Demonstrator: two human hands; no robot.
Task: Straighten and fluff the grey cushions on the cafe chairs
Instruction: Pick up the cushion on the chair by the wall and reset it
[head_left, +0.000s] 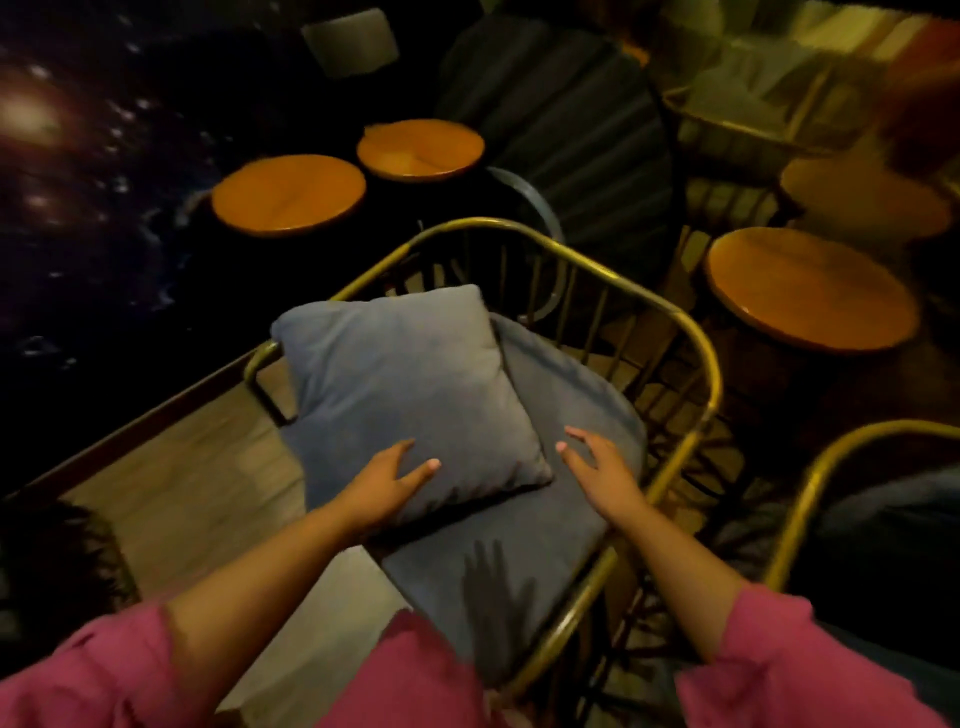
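A square grey throw cushion (410, 389) lies tilted on the grey seat pad (545, 519) of a brass-framed cafe chair (696, 338) in the middle of the view. My left hand (389, 480) rests flat on the cushion's near edge, fingers spread, not gripping. Just right of the cushion's near corner, my right hand (597, 467) hovers over the seat pad with its fingers apart and nothing in it. Its shadow falls on the pad below.
Round wooden tables stand beyond the chair at the left (288, 192), behind it (421, 148) and at the right (810, 288). A second brass chair (810, 488) with a dark cushion is at the right edge. Wooden floor (197, 493) lies to the left.
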